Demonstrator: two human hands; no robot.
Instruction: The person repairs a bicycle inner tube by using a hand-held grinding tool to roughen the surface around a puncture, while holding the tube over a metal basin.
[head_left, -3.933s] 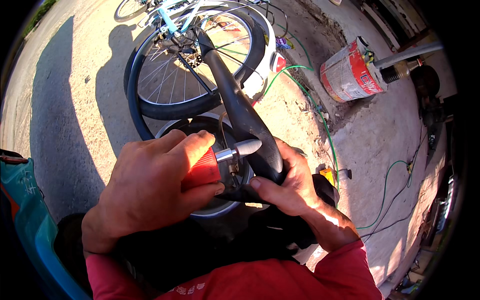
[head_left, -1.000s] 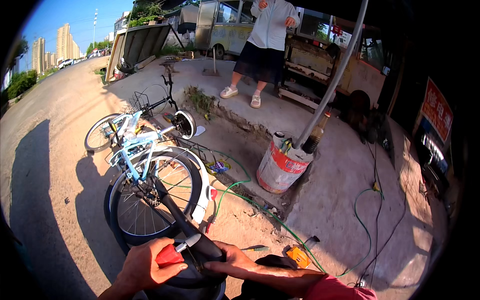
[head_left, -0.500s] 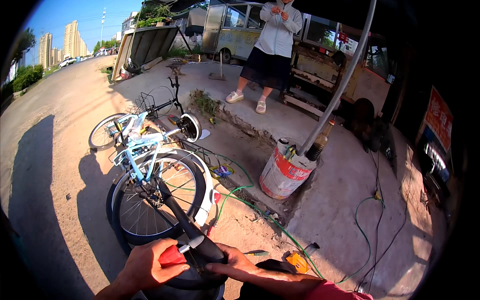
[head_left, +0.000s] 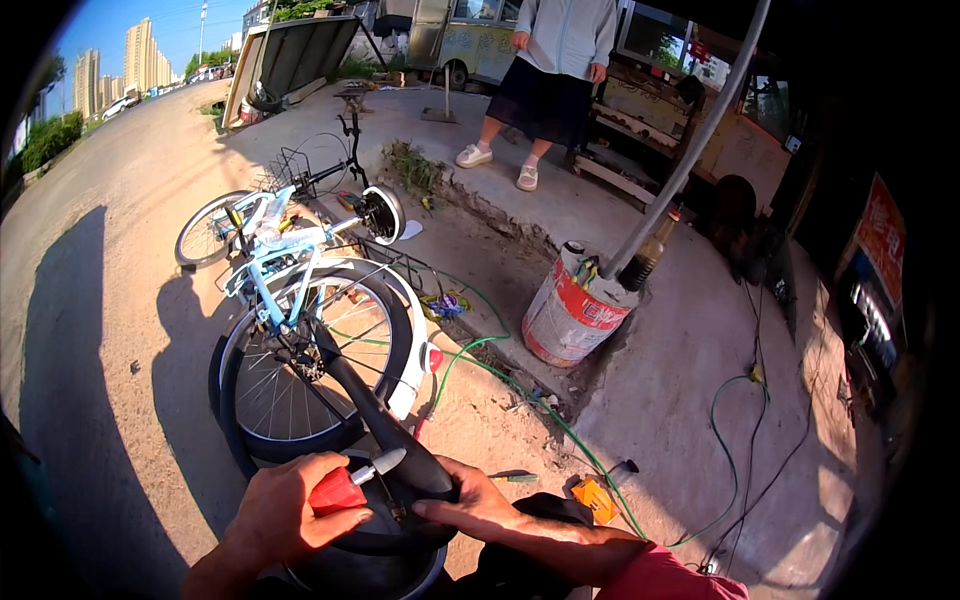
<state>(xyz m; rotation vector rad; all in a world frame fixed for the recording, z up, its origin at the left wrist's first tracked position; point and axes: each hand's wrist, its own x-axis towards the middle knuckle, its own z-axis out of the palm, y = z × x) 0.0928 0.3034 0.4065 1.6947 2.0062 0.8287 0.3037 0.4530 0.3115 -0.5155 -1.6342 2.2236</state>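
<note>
1. Lower middle: gripping the red tool (head_left: pixel 338 490) in the left hand (head_left: pixel 280 515), pinching its body between thumb and curled fingers, probably to leave the grey tip (head_left: pixel 382 466) free; pointing that tip rightward and slightly up, along the tool's long axis.
2. Just right: clasping the tube (head_left: pixel 372 398), right hand (head_left: pixel 475 505) pressing by the thumb, presumably for steadiness; cannot tell the spread of the hidden fingers.
3. Running, along the tube's long axis, from lower middle toward upper left, above the basin (head_left: pixel 437 570).
4. Centre left: facing a bike (head_left: pixel 268 285) lying sideways, likely for easy reach.
5. Beyond: seeing a bucket (head_left: pixel 570 320) right of centre, a person (head_left: pixel 550 85) upper middle.
</note>
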